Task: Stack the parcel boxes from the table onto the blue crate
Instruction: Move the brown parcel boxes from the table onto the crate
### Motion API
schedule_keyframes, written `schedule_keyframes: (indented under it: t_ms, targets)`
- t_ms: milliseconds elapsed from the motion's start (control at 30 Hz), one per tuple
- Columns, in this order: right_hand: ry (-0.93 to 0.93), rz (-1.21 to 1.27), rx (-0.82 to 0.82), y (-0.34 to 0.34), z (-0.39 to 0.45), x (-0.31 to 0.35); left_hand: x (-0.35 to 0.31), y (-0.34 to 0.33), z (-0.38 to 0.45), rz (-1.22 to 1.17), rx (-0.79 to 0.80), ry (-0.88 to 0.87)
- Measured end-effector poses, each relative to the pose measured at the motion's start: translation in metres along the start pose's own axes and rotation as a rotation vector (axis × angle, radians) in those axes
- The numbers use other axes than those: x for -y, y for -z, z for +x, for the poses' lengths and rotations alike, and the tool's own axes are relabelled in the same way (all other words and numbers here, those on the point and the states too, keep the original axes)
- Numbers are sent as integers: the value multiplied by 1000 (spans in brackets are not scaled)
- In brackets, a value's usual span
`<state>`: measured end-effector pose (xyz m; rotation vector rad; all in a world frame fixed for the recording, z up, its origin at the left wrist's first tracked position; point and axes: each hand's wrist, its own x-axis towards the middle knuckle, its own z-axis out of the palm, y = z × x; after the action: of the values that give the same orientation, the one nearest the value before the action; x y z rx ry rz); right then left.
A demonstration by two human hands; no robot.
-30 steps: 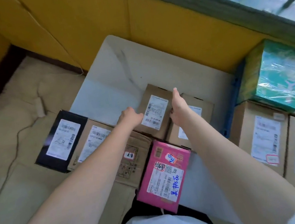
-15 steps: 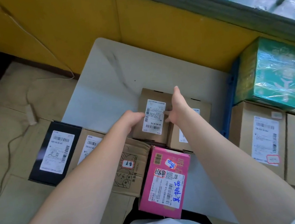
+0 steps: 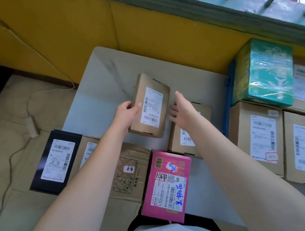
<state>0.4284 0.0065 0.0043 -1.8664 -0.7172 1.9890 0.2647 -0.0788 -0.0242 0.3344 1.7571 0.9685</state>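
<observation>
Left grip pinching small brown parcel box by its left edge, thumb on the labelled top; box tilted, raised off the white surface. Right grip spread, fingers apart, just beside the box's right edge, not touching. Second brown box flat on surface under right wrist. Pink box at near edge, overhanging. Black box and cartoon-printed carton at left. Blue crate at right, edge only visible, already carrying brown cartons and a green wrapped box.
</observation>
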Motion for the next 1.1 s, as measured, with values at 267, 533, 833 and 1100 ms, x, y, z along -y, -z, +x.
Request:
schedule_keyframes:
  t_ms: [267, 533, 833, 1100]
  targets:
    - [502, -285, 117, 41, -78, 16, -50, -12, -94, -306, 130, -133]
    - [571, 41, -108, 211, -137, 3, -49, -153, -181, 29, 334, -236]
    - [501, 63, -197, 436, -166, -21, 8, -352, -259, 116, 446, -265]
    - [386, -89, -259, 571, -152, -57, 48, -463, -306, 672, 479, -414]
